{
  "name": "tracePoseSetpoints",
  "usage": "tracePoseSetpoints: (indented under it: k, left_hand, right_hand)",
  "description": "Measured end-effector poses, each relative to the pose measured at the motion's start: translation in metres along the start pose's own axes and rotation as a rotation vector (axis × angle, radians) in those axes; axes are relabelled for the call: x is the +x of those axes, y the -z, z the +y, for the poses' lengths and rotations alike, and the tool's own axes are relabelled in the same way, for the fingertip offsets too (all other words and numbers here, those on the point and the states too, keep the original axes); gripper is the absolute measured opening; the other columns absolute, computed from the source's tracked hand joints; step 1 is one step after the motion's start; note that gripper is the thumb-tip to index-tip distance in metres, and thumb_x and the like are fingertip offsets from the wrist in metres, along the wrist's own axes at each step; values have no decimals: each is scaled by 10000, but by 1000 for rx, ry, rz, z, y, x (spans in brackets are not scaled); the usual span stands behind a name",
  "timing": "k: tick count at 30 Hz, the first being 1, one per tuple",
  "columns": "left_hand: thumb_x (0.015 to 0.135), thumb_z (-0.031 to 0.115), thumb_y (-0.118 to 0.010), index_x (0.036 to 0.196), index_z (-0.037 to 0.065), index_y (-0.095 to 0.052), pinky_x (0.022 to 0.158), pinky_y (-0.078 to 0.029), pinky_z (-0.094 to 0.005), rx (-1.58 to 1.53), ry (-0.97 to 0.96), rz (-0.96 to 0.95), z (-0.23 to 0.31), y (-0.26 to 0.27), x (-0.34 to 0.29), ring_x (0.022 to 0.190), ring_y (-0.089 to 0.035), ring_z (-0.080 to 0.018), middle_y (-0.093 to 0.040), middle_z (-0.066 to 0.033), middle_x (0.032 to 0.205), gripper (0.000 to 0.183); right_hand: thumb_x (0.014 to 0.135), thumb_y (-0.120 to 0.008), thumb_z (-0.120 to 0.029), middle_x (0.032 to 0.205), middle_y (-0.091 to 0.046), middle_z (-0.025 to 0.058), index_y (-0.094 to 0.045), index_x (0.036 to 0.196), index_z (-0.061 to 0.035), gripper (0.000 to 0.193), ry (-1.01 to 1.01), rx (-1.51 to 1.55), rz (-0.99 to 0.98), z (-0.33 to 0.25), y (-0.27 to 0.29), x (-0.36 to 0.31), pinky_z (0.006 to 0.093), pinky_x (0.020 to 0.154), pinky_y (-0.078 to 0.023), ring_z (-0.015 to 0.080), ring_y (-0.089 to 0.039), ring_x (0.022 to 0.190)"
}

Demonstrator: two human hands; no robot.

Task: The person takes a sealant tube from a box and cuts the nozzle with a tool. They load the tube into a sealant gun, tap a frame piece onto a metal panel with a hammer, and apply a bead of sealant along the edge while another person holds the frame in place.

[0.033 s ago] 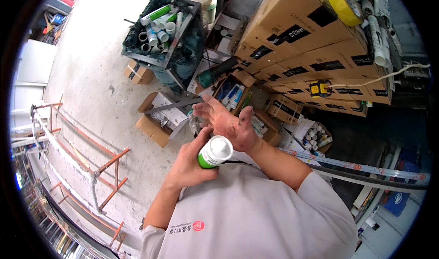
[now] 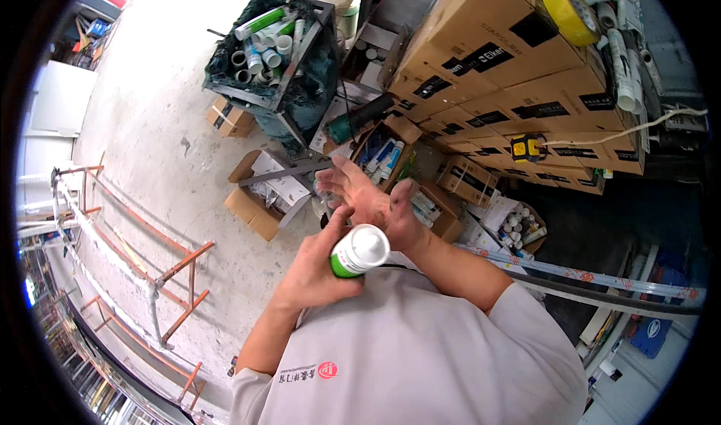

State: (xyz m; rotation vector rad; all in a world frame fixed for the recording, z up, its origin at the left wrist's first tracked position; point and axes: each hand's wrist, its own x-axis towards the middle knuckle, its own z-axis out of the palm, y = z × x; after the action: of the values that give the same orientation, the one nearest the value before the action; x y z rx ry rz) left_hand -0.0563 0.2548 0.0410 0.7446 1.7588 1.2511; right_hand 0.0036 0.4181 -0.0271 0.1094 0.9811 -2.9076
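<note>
My left hand point(image 2: 318, 263) is wrapped round a white-and-green sealant cartridge point(image 2: 361, 251), its white end tilted up and to the right. Just beyond it my right hand point(image 2: 381, 203) is held up, fingers spread and nothing in them. Dark smudges mark its thumb and palm. The cartridge's end lies in front of the lower edge of the right hand; I cannot tell whether they touch.
A netted bin point(image 2: 270, 102) full of used cartridges stands ahead. Nearby are an opened carton point(image 2: 251, 213) and a carton of tubes point(image 2: 518, 230). Stacked cardboard boxes point(image 2: 488, 57) fill the right, with yellow tape point(image 2: 568, 12) on top. A metal rack point(image 2: 154, 293) stands left.
The cartridge in my left hand has shifted slightly to the right. My right hand stays almost where it was, still spread.
</note>
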Motion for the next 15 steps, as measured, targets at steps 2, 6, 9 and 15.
tracePoseSetpoints:
  k: [2, 6, 9, 15]
  left_hand:
    - [565, 136, -778, 1457, -38, -330, 920, -507, -384, 95, -90, -53, -1, -2, -5, 1000, -670, -338, -682, -180, 1077, 1013]
    - [566, 203, -842, 1479, -73, -271, 853, -504, -427, 530, -224, -121, 7, -3, -4, 932, -650, -371, -676, -184, 1046, 1112]
    - [596, 258, -860, 1453, -78, -317, 771, -491, -416, 622, -330, -146, 12, -3, -3, 839, -629, -338, -656, -149, 1015, 1068]
    - [613, 296, -867, 1406, -86, -366, 721, -472, -411, 643, -484, -147, 5, -9, -4, 776, -612, -320, -644, -126, 965, 1013]
  right_hand:
    - [740, -249, -970, 1534, -289, 157, -22, 1596, -58, 1272, 0, -170, -7, 0, -14, 2, 433, 1192, -133, 293, -243, 1441]
    - [765, -202, -953, 1540, -262, 199, -14, 1594, -51, 1239, 62, -266, -18, -1, -23, 9, 454, 1209, -58, 314, -214, 1456]
    - [758, -192, -963, 1527, -260, 208, -18, 1590, -47, 1250, 51, -222, 0, -5, -28, 8, 454, 1204, -61, 325, -212, 1444]
    - [751, -181, -973, 1520, -274, 178, -27, 1590, -49, 1257, -38, -94, 97, -14, -41, 1, 428, 1190, -51, 304, -234, 1426]
